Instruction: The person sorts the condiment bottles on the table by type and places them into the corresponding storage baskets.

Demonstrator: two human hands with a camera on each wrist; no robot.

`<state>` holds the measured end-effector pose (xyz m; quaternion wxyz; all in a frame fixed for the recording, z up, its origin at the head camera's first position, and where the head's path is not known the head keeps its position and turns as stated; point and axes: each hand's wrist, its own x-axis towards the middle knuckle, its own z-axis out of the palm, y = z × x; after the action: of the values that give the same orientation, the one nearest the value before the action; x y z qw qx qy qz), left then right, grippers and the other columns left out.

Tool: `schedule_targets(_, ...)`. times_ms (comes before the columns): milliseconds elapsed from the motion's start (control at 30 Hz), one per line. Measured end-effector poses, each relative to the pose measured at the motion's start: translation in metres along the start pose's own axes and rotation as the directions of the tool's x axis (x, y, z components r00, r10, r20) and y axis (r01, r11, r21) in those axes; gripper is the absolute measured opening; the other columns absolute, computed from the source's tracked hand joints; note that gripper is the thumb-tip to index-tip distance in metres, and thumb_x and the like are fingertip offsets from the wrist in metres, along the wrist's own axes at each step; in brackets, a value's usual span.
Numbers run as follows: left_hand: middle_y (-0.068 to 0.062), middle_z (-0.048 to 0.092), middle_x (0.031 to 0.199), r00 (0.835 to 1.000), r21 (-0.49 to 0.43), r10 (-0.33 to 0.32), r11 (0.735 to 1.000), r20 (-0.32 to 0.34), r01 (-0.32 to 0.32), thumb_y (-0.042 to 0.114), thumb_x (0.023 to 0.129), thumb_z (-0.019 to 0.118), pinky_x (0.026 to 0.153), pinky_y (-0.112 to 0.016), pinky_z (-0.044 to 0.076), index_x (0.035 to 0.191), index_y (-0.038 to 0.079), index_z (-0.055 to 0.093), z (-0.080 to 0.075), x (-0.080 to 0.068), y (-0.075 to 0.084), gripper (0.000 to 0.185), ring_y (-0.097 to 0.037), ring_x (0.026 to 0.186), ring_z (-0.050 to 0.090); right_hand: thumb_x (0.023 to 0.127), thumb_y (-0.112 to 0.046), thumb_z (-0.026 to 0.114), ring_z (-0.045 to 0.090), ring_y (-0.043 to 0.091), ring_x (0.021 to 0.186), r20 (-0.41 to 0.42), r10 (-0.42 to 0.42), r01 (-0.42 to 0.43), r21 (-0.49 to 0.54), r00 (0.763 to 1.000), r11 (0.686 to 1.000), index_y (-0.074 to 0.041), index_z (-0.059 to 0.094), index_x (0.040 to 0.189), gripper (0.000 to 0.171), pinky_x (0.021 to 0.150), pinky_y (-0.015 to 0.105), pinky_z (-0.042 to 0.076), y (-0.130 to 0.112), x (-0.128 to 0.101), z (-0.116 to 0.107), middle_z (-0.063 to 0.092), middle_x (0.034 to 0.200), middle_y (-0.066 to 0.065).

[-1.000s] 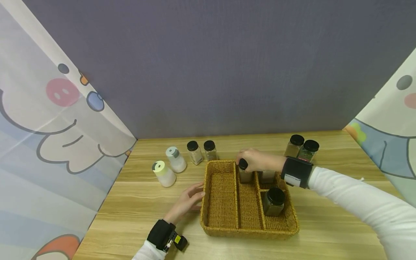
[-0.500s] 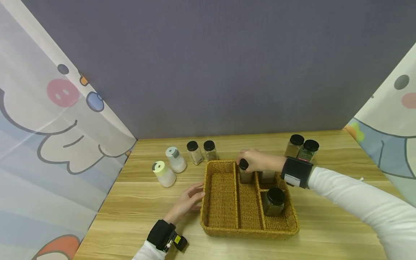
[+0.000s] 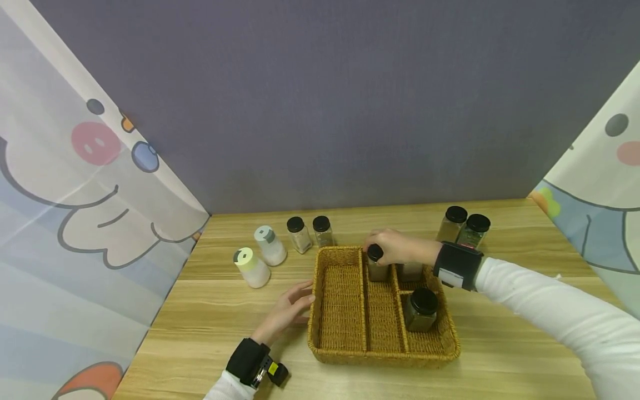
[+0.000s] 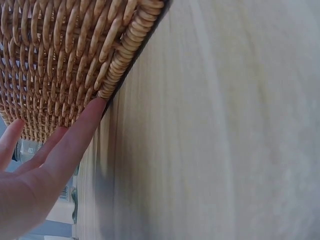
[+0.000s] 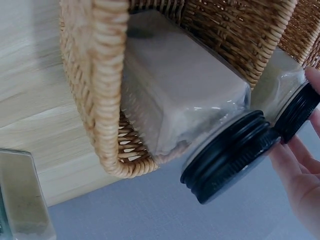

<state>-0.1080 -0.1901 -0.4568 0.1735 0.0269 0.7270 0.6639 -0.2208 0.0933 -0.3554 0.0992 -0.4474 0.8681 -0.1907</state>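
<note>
A wicker basket [image 3: 364, 311] with several compartments sits on the table. My right hand [image 3: 397, 246] pinches the black lid of a spice jar [image 3: 378, 273], which stands upright at the back of the middle compartment; the right wrist view shows fingers and thumb at that lid. Beside it, in the back right compartment, another spice jar [image 5: 190, 75] with pale powder is partly hidden under my hand in the head view. A wider black-lidded jar [image 3: 421, 310] stands in the front right compartment. My left hand [image 3: 284, 314] rests its extended fingertips against the basket's left wall [image 4: 55, 60].
Left of the basket stand a yellow-topped shaker [image 3: 253, 269] and a grey-topped shaker [image 3: 271, 247]. Two small black-lidded jars, including a pale one [image 3: 301, 238], are behind its left corner. A brown jar [image 3: 451, 225] and a green-filled jar [image 3: 472, 233] stand back right, near the grey partition [image 3: 350, 111].
</note>
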Motion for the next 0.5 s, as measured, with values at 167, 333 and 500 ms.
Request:
schedule_targets(167,-0.028,0.033,0.133,1.000,0.010,0.004,1.000,0.002,-0.004,0.028,0.088,0.054,0.080,-0.043,0.050,0.136,0.004,0.030,-0.0008,0.0005,-0.0017,0.059,-0.039,0.112,0.045,0.071,-0.004,0.070,0.055,0.020,0.080,-0.006,0.006,-0.006,0.020,1.000,1.000,0.000,0.060,0.103,0.034,0.057,0.021,0.045,0.0009,0.0002,0.0005,0.055,0.102,0.014)
schedule_targets(333,-0.028,0.033,0.133,1.000,0.017,0.004,1.000,0.000,-0.004,0.028,0.088,0.054,0.079,-0.043,0.050,0.136,0.004,0.030,-0.0008,0.0006,-0.0017,0.059,-0.040,0.111,0.045,0.074,-0.015,0.071,0.056,0.020,0.081,-0.015,0.029,-0.028,0.020,0.999,0.999,-0.004,0.061,0.104,0.033,0.060,0.024,0.047,0.0017,0.0005,-0.0028,0.056,0.102,0.012)
schedule_targets(500,-0.027,0.033,0.133,1.000,0.035,0.003,0.999,-0.003,-0.003,0.028,0.088,0.054,0.079,-0.042,0.050,0.136,0.005,0.031,-0.0005,0.0007,-0.0016,0.058,-0.039,0.111,0.046,0.078,-0.018,0.067,0.057,0.025,0.089,-0.059,-0.002,0.002,0.001,0.998,1.000,-0.004,0.061,0.104,0.030,0.074,0.035,0.050,0.0036,-0.0009,-0.0085,0.058,0.101,0.011)
